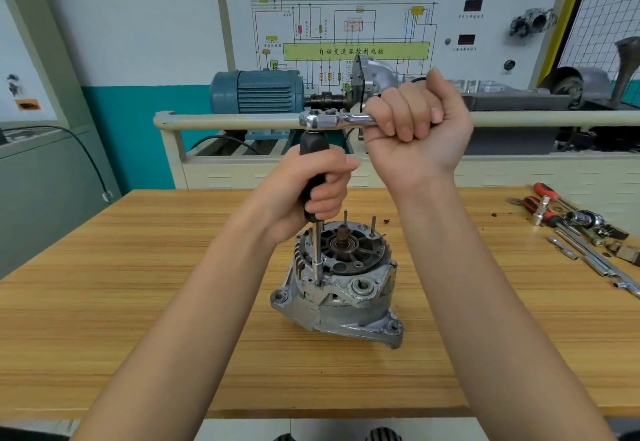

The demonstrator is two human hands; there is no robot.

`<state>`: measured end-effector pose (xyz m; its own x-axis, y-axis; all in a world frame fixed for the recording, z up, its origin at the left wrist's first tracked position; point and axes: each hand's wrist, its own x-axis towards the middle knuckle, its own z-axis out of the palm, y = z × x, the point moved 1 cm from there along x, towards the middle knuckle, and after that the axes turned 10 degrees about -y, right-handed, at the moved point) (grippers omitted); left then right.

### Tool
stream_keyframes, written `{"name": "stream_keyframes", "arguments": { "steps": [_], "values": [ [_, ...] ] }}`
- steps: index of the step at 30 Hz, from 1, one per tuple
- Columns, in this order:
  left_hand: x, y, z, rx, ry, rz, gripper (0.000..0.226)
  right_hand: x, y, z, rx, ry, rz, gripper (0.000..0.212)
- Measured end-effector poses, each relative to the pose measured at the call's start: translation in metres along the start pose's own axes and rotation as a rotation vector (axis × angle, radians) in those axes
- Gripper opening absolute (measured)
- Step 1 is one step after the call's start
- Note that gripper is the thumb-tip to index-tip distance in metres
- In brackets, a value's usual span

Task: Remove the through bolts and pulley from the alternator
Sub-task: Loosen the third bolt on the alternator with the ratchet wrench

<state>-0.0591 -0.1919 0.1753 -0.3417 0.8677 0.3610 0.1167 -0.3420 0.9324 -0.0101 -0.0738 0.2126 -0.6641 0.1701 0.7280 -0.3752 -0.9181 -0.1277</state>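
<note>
Grey, scuffed alternator (337,283) mid-desk (138,302), rear face up, my left hand (313,191) clamped on driver (315,177) at its 9 o'clock bolt hole, my right hand (414,125) fisted round ratchet (332,120), two bolts (373,226) raised at 12 o'clock, loose tools (581,229) at 3 o'clock

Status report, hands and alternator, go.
Left hand grips black driver handle, shaft down on a housing bolt. Right hand grips ratchet atop it. Alternator upright on table. Nothing in the way.
</note>
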Motion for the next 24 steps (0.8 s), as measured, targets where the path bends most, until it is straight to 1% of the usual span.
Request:
{"name": "stream_keyframes", "arguments": {
  "steps": [1, 2, 3, 6, 8, 10, 12, 13, 14, 15, 17, 19, 21, 22, 23, 24],
  "values": [
    [0.001, 0.0, 0.001, -0.021, -0.038, -0.01, 0.038, 0.001, 0.0, -0.002, 0.046, 0.012, 0.004, 0.049],
    [0.002, 0.0, 0.002, -0.032, -0.038, -0.018, 0.041, 0.001, -0.001, -0.002, 0.056, 0.02, -0.009, 0.049],
    [0.003, -0.002, 0.003, -0.028, 0.0, -0.025, 0.044, -0.001, -0.001, -0.002, 0.034, 0.021, -0.03, 0.049],
    [0.005, -0.006, 0.008, 0.058, 0.241, 0.015, 0.052, -0.012, 0.001, 0.004, -0.171, -0.046, -0.129, 0.05],
    [0.007, -0.008, 0.012, 0.096, 0.431, 0.064, 0.05, -0.021, 0.011, 0.011, -0.362, -0.149, -0.222, 0.051],
    [0.01, -0.01, 0.015, 0.119, 0.589, 0.095, 0.047, -0.026, 0.024, 0.018, -0.529, -0.227, -0.325, 0.046],
    [0.011, -0.011, 0.016, 0.132, 0.67, 0.109, 0.046, -0.028, 0.033, 0.022, -0.612, -0.254, -0.386, 0.044],
    [0.01, -0.011, 0.016, 0.135, 0.676, 0.113, 0.045, -0.028, 0.034, 0.022, -0.61, -0.264, -0.385, 0.044],
    [0.008, -0.011, 0.015, 0.137, 0.657, 0.114, 0.044, -0.027, 0.032, 0.021, -0.584, -0.274, -0.361, 0.046],
    [0.006, -0.011, 0.013, 0.135, 0.605, 0.112, 0.043, -0.025, 0.028, 0.02, -0.54, -0.275, -0.32, 0.048],
    [0.001, -0.008, 0.007, 0.111, 0.414, 0.102, 0.042, -0.02, 0.017, 0.016, -0.406, -0.223, -0.206, 0.052],
    [-0.002, -0.004, 0.002, 0.07, 0.188, 0.065, 0.038, -0.012, 0.005, 0.009, -0.203, -0.107, -0.093, 0.051],
    [-0.001, -0.001, 0.0, 0.014, 0.009, 0.012, 0.035, -0.006, 0.0, 0.003, -0.004, -0.012, -0.022, 0.049],
    [0.001, -0.001, 0.001, -0.016, -0.05, -0.006, 0.035, -0.003, -0.002, 0.0, 0.063, 0.016, -0.01, 0.049],
    [0.003, -0.002, 0.002, -0.039, -0.076, -0.017, 0.035, -0.002, -0.002, -0.001, 0.088, 0.036, -0.016, 0.048],
    [0.004, -0.004, 0.003, -0.052, -0.064, -0.025, 0.037, -0.002, -0.003, -0.001, 0.074, 0.05, -0.035, 0.048]
  ]
}}
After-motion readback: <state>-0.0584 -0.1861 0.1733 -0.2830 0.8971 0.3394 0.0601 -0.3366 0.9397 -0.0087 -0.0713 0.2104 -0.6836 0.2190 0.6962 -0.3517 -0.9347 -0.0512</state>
